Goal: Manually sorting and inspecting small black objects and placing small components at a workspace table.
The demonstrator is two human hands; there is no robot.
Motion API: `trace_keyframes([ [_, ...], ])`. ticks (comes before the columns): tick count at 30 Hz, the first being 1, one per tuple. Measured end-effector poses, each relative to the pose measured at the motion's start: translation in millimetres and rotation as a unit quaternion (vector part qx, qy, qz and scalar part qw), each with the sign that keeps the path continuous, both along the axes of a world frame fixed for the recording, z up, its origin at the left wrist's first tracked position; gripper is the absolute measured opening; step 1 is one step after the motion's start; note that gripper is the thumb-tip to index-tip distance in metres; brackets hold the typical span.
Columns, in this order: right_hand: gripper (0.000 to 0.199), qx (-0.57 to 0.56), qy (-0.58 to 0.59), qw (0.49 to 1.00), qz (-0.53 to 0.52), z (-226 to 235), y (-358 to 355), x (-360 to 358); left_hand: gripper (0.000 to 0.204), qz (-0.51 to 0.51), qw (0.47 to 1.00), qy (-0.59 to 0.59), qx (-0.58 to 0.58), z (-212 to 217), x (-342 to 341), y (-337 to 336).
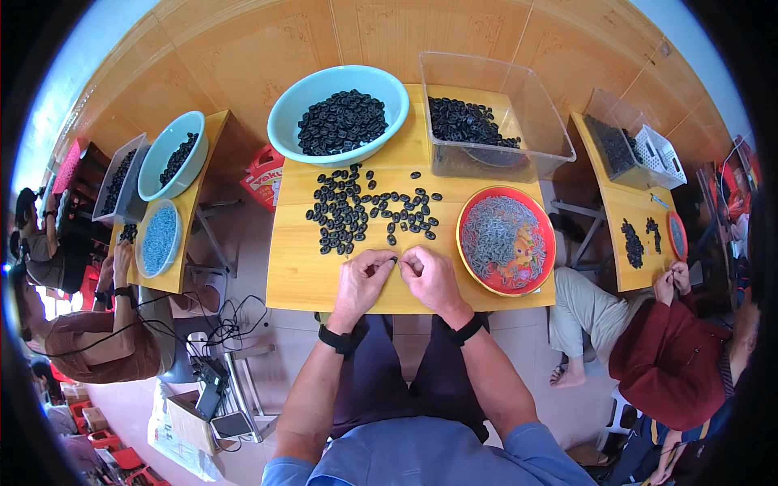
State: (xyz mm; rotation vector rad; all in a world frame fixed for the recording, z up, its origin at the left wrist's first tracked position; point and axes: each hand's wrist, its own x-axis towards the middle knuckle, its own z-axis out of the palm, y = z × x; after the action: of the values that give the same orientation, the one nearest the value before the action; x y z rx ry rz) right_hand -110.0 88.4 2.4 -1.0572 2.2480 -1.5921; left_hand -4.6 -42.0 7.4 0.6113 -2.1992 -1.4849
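Black oval pieces (340,209) lie scattered over the middle of the yellow tabletop (312,283), beyond the hands; one small dark piece (395,259) is at the left fingertips. No lettering can be made out on any of them at this size.

Farthest left, a co-worker's hands (121,259) work at a side table (193,227) that bears a grey bin, a turquoise basin of black pieces and a pale blue bowl of small bluish pieces (160,235). Beside the main table, a red carton (264,180) shows large white lettering, the plainest writing in view. Next, a large turquoise basin (279,121) holds a heap of black pieces.

The left hand (365,283) has thumb and forefinger pinched on the dark piece. The right hand (431,279) is just beside it, fingers curled; whether it grips anything, I cannot tell. Each wrist wears a black band.

Behind the right hand, a clear bin (539,158) holds more black pieces. Nearer, a red bowl (519,283) with a colourful printed picture holds small grey pieces (490,231).

Farthest right, at another yellow table (608,202), a second co-worker's hands (673,279) are close together near small groups of black pieces.
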Motion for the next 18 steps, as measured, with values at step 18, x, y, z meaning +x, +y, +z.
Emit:
trace_keyframes([
  [18,0.009,0.007,-0.081,0.997,0.014,-3.8,4.4,-2.0,0.014,-0.01,1.0,0.028,-0.002,-4.8,-0.5,-1.4],
])
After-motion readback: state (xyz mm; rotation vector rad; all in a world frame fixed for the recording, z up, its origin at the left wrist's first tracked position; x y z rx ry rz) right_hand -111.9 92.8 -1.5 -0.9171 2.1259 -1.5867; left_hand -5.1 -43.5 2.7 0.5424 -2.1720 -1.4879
